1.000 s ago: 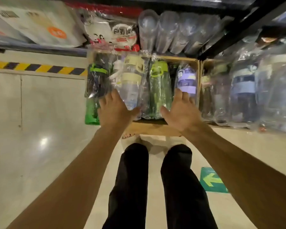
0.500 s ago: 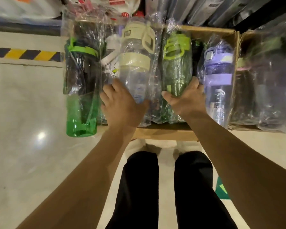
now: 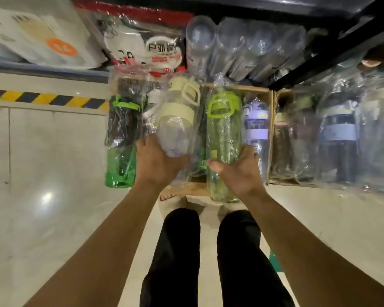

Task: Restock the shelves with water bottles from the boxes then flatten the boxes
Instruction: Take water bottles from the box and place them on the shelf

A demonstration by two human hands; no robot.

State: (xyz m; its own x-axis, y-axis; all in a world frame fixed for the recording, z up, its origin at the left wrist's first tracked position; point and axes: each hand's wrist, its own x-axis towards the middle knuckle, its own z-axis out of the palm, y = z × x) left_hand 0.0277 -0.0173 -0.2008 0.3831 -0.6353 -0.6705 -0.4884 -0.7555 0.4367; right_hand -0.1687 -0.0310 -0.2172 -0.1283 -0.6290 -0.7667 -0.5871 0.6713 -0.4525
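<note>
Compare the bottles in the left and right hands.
The cream-lidded bottle has a clear body; the green-lidded bottle is tinted green. The left hand grips the cream-lidded bottle tilted, at its base; the right hand holds the green-lidded bottle upright, higher up. Both are plastic-wrapped.

A pale, glossy floor (image 3: pixel 42 229) shows one bright glare (image 3: pixel 46 197) (left side). A yellow-and-black hazard stripe (image 3: pixel 47 99) runs along its far edge, and a black shelf frame (image 3: pixel 319 60) crosses the upper right.

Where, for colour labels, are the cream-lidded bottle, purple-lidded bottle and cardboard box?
cream-lidded bottle (image 3: pixel 178 110): head view, cream band.
purple-lidded bottle (image 3: pixel 256 131): head view, purple band.
cardboard box (image 3: pixel 195 189): head view, near wall.
</note>
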